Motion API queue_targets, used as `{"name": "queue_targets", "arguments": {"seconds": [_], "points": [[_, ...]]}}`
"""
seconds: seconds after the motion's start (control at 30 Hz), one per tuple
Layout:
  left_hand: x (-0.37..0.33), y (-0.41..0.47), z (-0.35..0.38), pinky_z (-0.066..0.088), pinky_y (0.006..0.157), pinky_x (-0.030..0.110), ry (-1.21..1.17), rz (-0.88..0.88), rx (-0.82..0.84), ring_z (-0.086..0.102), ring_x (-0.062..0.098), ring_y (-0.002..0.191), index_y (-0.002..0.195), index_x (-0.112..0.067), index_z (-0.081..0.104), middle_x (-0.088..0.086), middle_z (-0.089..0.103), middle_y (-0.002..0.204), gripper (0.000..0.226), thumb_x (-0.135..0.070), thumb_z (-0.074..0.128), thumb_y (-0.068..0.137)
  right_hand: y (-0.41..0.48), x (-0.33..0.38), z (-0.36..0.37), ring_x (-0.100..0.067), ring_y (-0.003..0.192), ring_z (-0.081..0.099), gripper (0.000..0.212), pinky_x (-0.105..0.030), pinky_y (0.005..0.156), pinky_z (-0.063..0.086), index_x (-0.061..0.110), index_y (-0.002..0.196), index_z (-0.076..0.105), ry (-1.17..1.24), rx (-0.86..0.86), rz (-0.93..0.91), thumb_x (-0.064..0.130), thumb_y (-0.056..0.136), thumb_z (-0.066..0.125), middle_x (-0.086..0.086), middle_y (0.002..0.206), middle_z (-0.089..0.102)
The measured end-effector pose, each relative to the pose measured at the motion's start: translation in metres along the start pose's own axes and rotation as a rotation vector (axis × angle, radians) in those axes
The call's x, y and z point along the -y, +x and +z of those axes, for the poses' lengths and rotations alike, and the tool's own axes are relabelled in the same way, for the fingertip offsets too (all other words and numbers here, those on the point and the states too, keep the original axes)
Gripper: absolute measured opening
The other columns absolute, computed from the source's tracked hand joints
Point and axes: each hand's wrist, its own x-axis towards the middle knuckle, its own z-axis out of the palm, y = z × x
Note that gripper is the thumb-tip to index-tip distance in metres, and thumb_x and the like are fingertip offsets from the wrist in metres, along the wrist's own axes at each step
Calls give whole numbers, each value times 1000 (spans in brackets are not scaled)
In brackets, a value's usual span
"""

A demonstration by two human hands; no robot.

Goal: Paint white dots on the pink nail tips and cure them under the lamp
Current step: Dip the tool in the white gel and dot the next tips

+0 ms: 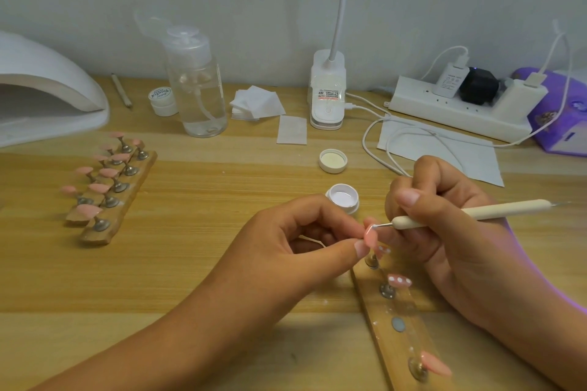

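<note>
My left hand (305,238) pinches a pink nail tip (370,237) on its stand between thumb and fingers. My right hand (444,225) grips a white dotting pen (476,212), whose metal point touches the top of that tip. Just behind sits an open jar of white gel (343,197), its lid (333,160) lying farther back. A wooden holder strip (398,320) runs toward me, bearing a pink tip with white dots (399,280) and a plain pink tip (436,364). The white curing lamp (47,89) stands at the far left.
Two wooden strips with several pink tips (108,184) lie left of centre. At the back are a clear pump bottle (198,86), a small white jar (163,100), cotton pads (257,101), a desk lamp base (327,89), a power strip (457,105) with cables, and a purple box (562,114).
</note>
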Motion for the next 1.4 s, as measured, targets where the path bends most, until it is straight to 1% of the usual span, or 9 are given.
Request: {"name": "queue_targets", "arguments": {"seconds": [0.4, 0.83, 0.97, 1.03, 1.13, 1.2, 1.23, 1.33, 1.4], "points": [[1, 0, 0, 45, 69, 23, 13, 2, 6, 58, 15, 75, 75, -26, 72, 9, 71, 90, 9, -32, 75, 71, 0, -1, -2, -13, 54, 59, 20, -22, 58, 56, 21, 57, 51, -2, -6, -3, 17, 71, 66, 0, 58, 47], [2, 1, 0, 43, 63, 18, 3, 20, 1, 56, 10, 70, 72, -28, 72, 3, 70, 78, 4, -30, 75, 71, 2, -1, -3, -8, 51, 43, 21, -25, 61, 57, 19, 58, 51, 51, -12, 0, 23, 75, 63, 2, 53, 43], [3, 0, -1, 42, 63, 17, -3, 23, -4, 55, 10, 70, 75, -29, 72, -2, 68, 75, 16, -41, 76, 66, 4, -1, -8, -10, 49, 34, 31, -33, 83, 55, 19, 72, 57, -87, -52, -110, 45, 85, 66, 5, 51, 35], [3, 0, -2, 42, 64, 14, -31, 27, -12, 55, 6, 70, 77, -29, 72, -7, 66, 74, 19, -43, 73, 66, 8, 1, -11, -7, 52, 44, 36, -30, 88, 53, 21, 78, 62, -173, -87, -145, 56, 80, 68, 6, 54, 41], [2, 1, -4, 42, 64, 11, -102, 50, -41, 56, 1, 71, 79, -27, 72, -11, 66, 76, 18, -40, 72, 67, 17, 6, -16, -7, 85, 64, 30, -36, 91, 51, 26, 97, 71, -358, -89, -159, 50, 79, 72, 10, 85, 67], [2, 3, -5, 42, 63, 11, -119, 54, -96, 54, 1, 70, 80, -27, 72, -12, 66, 77, 18, -40, 74, 68, 25, 7, -17, -10, 105, 64, 27, -39, 93, 49, 31, 109, 70, -525, -88, -170, 43, 85, 69, 10, 110, 69], [2, 4, -5, 42, 61, 11, -135, 51, -126, 52, 0, 67, 80, -27, 72, -13, 65, 75, 15, -37, 75, 69, 30, 7, -15, -9, 107, 63, 24, -35, 91, 50, 34, 108, 70, -579, -108, -185, 42, 86, 66, 11, 113, 69], [1, 6, -6, 43, 58, 10, -195, 54, -173, 51, -1, 61, 79, -30, 73, -13, 65, 72, 7, -28, 70, 73, 39, 2, -10, -5, 98, 62, 17, -22, 84, 51, 31, 97, 73, -613, -163, -245, 38, 90, 59, 10, 101, 71], [2, 7, -7, 43, 56, 9, -220, 58, -205, 53, -3, 60, 79, -32, 74, -14, 67, 73, 9, -27, 68, 73, 39, -2, -10, -8, 86, 60, 15, -21, 79, 49, 28, 90, 71, -596, -153, -260, 36, 90, 58, 7, 92, 69]]}}
